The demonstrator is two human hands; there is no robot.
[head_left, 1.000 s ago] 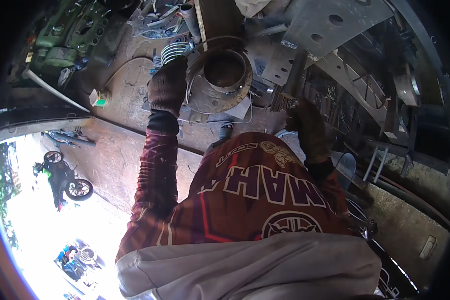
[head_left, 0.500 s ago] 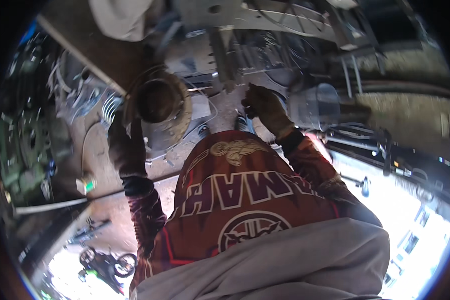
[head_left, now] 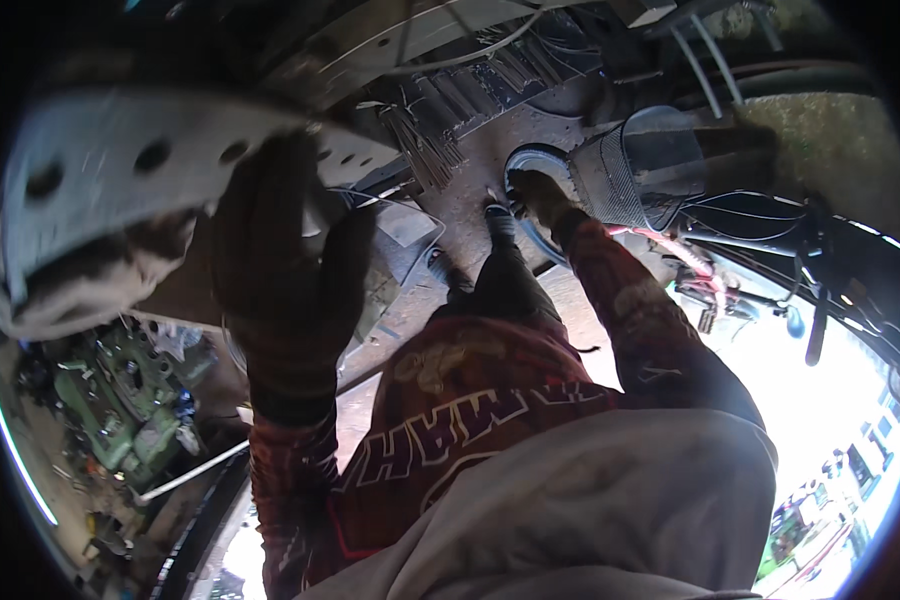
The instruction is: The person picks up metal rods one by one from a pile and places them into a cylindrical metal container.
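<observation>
My left hand [head_left: 295, 250], in a dark glove, is raised in front of a pale metal beam [head_left: 190, 150] with a row of round holes. Its fingers stretch upward and the thumb stands apart. Whether the fingertips touch the beam I cannot tell. My right hand [head_left: 545, 200], also gloved, hangs lower with its fingers curled. Behind it is a bicycle wheel [head_left: 560, 165] with a dark tyre. What the right fingers hold, if anything, is too dark to make out.
A mesh basket [head_left: 615, 170] and a red bicycle frame [head_left: 695, 265] stand to the right. Long metal bars [head_left: 420, 145] lie stacked ahead on the floor. At the left are green metal machine parts [head_left: 125, 405] and a crumpled cloth [head_left: 100, 275] under the beam.
The view has swung. My left hand has left the side of the round metal part, now out of sight, and risen to the holed beam. My right arm reaches further out, fingers still curled.
</observation>
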